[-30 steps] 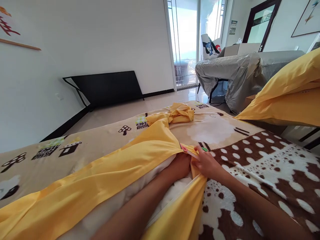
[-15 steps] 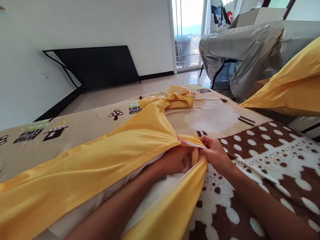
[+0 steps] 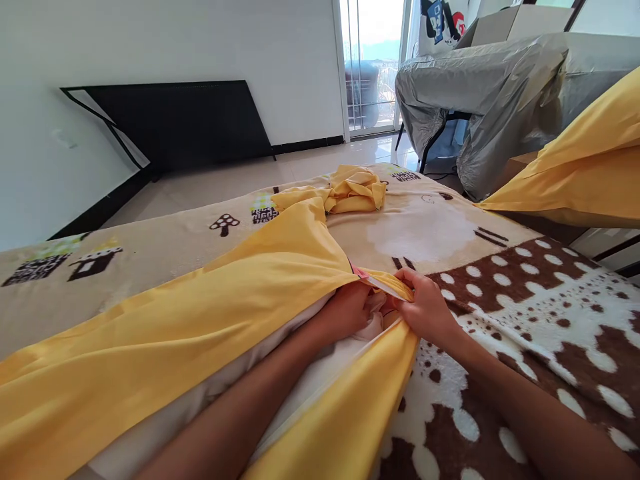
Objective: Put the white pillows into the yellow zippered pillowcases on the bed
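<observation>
A yellow fabric cover (image 3: 240, 280), which looks like a duvet cover, lies across the bed with its slit opening toward me. Inside that opening, a white quilt (image 3: 315, 377) shows between the two yellow edges. My left hand (image 3: 353, 308) reaches in through the slit, its fingers curled closed on a bunched bit of the quilt; the fingertips are partly hidden. At the far end of the slit, my right hand (image 3: 427, 307) pinches the cover's edge between thumb and fingers. A little pink cloth shows between the hands.
Beneath lies a patterned fleece blanket (image 3: 500, 373). Crumpled yellow cloth (image 3: 357, 190) sits at the bed's far side. More yellow fabric (image 3: 590, 160) hangs at right, near a plastic-covered table (image 3: 480, 73). A black panel (image 3: 185, 127) leans against the wall.
My left hand has turned slightly and shows more bunched white quilt at its fingers. My right hand has shifted its hold on the cover's edge. The view has moved a little.
</observation>
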### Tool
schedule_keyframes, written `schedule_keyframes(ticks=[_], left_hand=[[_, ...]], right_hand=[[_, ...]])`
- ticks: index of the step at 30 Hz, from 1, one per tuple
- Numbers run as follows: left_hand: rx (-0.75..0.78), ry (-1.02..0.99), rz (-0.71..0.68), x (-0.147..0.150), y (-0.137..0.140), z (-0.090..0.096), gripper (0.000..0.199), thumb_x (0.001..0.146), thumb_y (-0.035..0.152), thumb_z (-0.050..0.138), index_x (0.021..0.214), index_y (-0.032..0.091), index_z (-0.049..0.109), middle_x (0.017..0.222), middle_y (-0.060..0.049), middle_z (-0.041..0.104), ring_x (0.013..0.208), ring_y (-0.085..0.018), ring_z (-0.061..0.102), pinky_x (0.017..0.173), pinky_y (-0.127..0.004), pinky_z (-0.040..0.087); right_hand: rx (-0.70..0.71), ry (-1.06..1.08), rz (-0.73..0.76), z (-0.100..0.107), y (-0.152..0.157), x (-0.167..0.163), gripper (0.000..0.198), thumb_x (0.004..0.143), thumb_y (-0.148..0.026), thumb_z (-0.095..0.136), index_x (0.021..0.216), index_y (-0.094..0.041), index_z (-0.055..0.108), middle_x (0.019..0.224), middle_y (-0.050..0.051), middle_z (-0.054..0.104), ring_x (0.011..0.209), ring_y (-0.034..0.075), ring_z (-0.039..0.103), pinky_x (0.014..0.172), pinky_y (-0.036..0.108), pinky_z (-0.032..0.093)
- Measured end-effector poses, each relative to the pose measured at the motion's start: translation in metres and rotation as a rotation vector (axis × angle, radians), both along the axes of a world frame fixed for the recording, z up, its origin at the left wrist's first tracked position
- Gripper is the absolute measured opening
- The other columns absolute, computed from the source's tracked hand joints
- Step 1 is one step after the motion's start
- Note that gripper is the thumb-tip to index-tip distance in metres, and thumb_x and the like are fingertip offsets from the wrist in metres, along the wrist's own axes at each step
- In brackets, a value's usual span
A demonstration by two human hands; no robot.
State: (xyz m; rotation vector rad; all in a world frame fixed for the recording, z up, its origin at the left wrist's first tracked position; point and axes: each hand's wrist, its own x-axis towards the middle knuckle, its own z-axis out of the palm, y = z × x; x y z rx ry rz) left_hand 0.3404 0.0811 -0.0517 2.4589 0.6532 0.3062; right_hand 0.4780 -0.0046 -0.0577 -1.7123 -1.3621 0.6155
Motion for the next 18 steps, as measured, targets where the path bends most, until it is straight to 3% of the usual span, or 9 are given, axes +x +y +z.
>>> schedule_keyframes(ticks=[2,4,8,11,13,16,18], left_hand=[[0.025,0.078,-0.014,0.000,-0.001,-0.002,0.026,0.060,0.000,0.041,0.074,0.017,0.055,0.078,-0.003,0.061,0.077,-0.018,0.053,0.075,-0.030,0.045],[0.016,0.071,0.002,0.000,-0.002,-0.005,0.029,0.062,0.001,0.042,0.080,0.017,0.058,0.086,-0.004,0.063,0.081,-0.018,0.055,0.078,-0.031,0.045],[0.111,-0.050,0.007,0.001,-0.005,-0.015,0.026,0.073,0.008,0.046,0.090,0.019,0.063,0.101,-0.005,0.065,0.096,-0.021,0.056,0.093,-0.035,0.041],[0.182,-0.173,-0.111,0.001,-0.011,-0.014,0.023,0.079,0.010,0.046,0.086,0.018,0.066,0.101,-0.006,0.065,0.097,-0.020,0.056,0.094,-0.033,0.040],[0.072,-0.272,-0.166,0.001,-0.017,-0.010,0.022,0.081,0.010,0.046,0.084,0.016,0.067,0.099,-0.006,0.067,0.094,-0.017,0.058,0.089,-0.027,0.042],[-0.200,-0.350,-0.103,0.001,-0.023,-0.002,0.019,0.080,0.010,0.050,0.084,0.015,0.068,0.090,-0.003,0.069,0.087,-0.015,0.060,0.081,-0.022,0.045],[-0.260,-0.315,-0.071,0.002,-0.023,0.001,0.017,0.081,0.012,0.051,0.082,0.014,0.067,0.084,-0.002,0.068,0.083,-0.015,0.060,0.078,-0.023,0.046]], right_hand=[[-0.026,-0.261,-0.009,0.003,-0.001,0.003,0.020,0.063,-0.009,0.046,0.079,-0.019,0.053,0.071,0.000,0.062,0.068,0.016,0.055,0.062,0.024,0.035],[-0.104,-0.418,-0.019,0.005,-0.003,0.004,0.024,0.066,-0.008,0.045,0.086,-0.019,0.054,0.072,0.002,0.063,0.071,0.017,0.057,0.062,0.024,0.033],[-0.283,-0.611,-0.073,0.007,-0.003,0.005,0.025,0.072,-0.012,0.047,0.095,-0.019,0.055,0.075,0.006,0.065,0.075,0.021,0.060,0.062,0.025,0.031],[-0.315,-0.680,-0.100,0.008,-0.003,0.005,0.020,0.075,-0.016,0.047,0.093,-0.019,0.056,0.076,0.007,0.065,0.075,0.021,0.060,0.061,0.026,0.029],[-0.281,-0.676,-0.107,0.009,-0.003,0.005,0.018,0.076,-0.016,0.046,0.091,-0.018,0.056,0.074,0.007,0.065,0.071,0.020,0.060,0.059,0.026,0.028],[-0.183,-0.590,-0.084,0.010,-0.003,0.006,0.014,0.075,-0.015,0.045,0.082,-0.020,0.056,0.072,0.005,0.065,0.067,0.018,0.058,0.058,0.025,0.027],[-0.120,-0.503,-0.049,0.010,-0.002,0.008,0.013,0.073,-0.013,0.044,0.075,-0.020,0.055,0.071,0.003,0.065,0.065,0.016,0.056,0.058,0.024,0.029]])
